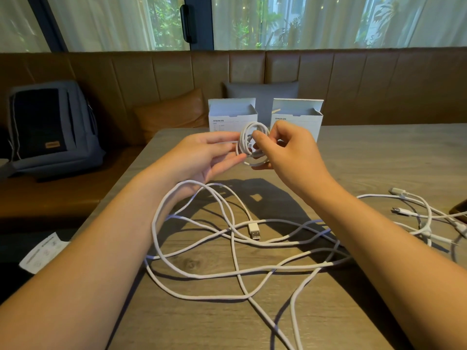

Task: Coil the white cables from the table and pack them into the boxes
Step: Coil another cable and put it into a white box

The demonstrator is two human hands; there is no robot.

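both hands (209,154) (290,152) pinching the little coil (252,142) | loose cable (235,248) at 6 on worktop (379,152) | boxes (232,114) at 12

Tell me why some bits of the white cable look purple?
Head view: the arms' dark shadows fall across the loose white cable on the grey wooden table, tinting the shaded stretches bluish; window daylight comes from behind; edges bend from the wide lens.

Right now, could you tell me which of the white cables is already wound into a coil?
The coiled cable, held up between both hands before the boxes; the loose cable and far-right cables sprawl on the table.
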